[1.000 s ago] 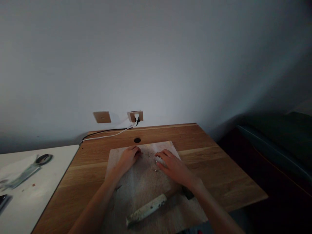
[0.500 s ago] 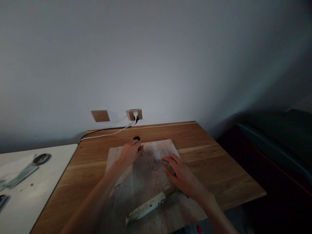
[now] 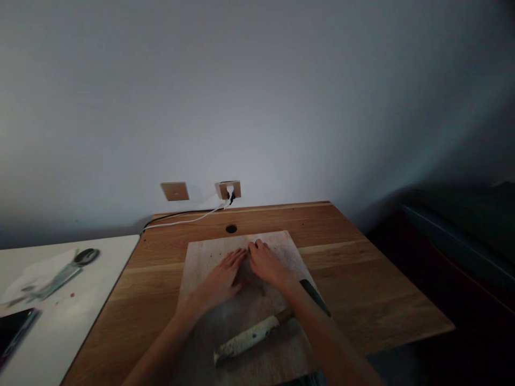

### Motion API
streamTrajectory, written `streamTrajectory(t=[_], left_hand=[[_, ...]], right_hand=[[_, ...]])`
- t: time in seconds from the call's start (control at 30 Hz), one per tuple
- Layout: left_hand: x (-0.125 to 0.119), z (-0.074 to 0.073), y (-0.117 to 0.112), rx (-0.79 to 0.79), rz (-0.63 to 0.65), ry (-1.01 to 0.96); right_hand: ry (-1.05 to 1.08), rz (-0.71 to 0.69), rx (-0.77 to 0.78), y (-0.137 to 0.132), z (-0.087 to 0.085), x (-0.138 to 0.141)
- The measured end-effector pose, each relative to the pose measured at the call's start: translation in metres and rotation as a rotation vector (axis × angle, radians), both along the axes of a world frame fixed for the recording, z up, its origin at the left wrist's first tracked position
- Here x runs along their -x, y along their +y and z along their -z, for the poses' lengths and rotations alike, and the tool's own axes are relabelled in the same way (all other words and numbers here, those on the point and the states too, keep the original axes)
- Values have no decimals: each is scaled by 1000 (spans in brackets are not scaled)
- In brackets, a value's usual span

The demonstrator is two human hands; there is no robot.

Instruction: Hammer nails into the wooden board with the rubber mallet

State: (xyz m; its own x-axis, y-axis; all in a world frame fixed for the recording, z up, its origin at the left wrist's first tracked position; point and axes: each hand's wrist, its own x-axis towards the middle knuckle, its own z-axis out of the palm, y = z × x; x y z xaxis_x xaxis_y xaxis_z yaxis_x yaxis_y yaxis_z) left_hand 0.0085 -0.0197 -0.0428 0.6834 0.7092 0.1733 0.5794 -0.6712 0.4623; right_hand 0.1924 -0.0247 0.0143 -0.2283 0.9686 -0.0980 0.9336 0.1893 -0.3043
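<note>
A pale wooden cutting board (image 3: 209, 252) lies on the brown wooden table (image 3: 362, 279). My left hand (image 3: 220, 279) and my right hand (image 3: 267, 265) rest flat on the board's far middle, side by side, fingertips almost touching. Neither hand holds anything. What lies under the palms is hidden. A knife (image 3: 251, 336) with a smeared pale blade lies on the near part of the board, its dark handle (image 3: 316, 296) poking out beyond my right forearm.
A white counter (image 3: 60, 321) adjoins the table on the left, with a metal utensil (image 3: 60, 273) and a dark flat object (image 3: 14, 329). White cable (image 3: 189, 220) runs to a wall socket (image 3: 229, 189). A cable hole (image 3: 230, 229) sits behind the board. Dark furniture stands right.
Both hands have come together at the board's far middle: the left moved right and nearer, the right moved left and away from the knife. The view shifted slightly.
</note>
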Motion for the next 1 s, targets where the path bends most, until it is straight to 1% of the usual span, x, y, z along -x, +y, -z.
streamTrajectory(t=[0.07, 0.1, 0.17, 0.23, 0.27, 0.33, 0.37, 0.43, 0.5, 0.6, 0.63, 0.67, 0.77, 0.83, 0.87, 1.0], left_hand=[[1, -7, -9, 19, -3, -35], [6, -11, -14, 13, -22, -40], [26, -19, -27, -24, -94, -7], [51, -27, -44, -57, -183, 90], [63, -30, -53, -45, -231, 152], [79, -36, -71, 37, -278, 259], [82, -38, -77, 81, -290, 296], [78, -40, -83, 142, -288, 328], [65, -40, -80, 149, -259, 304], [46, -34, -62, 108, -193, 220], [42, -32, -55, 83, -192, 195], [39, -30, -48, 56, -208, 174], [37, -24, -28, -1, -312, 127], [35, -21, -18, 17, -354, 86], [33, -20, -13, 40, -355, 63], [17, -16, 0, 132, -285, -16]], right_hand=[[16, -55, 22, -1, 2, 1], [25, -78, 33, -4, 1, -1], [34, -97, 50, -14, -4, -9], [21, -74, 66, -27, -11, -19], [7, -56, 77, -33, -14, -24], [-22, -34, 109, -44, -18, -30], [-30, -36, 126, -48, -18, -31], [-27, -58, 148, -50, -16, -28], [-4, -85, 146, -48, -11, -20], [41, -99, 115, -40, -6, -5], [57, -96, 104, -38, -5, -1], [72, -89, 94, -35, -5, 1], [112, -58, 77, -28, -5, 5], [136, -53, 77, -23, -3, 7], [149, -64, 79, -21, -2, 10], [212, -138, 77, -13, 2, 21]])
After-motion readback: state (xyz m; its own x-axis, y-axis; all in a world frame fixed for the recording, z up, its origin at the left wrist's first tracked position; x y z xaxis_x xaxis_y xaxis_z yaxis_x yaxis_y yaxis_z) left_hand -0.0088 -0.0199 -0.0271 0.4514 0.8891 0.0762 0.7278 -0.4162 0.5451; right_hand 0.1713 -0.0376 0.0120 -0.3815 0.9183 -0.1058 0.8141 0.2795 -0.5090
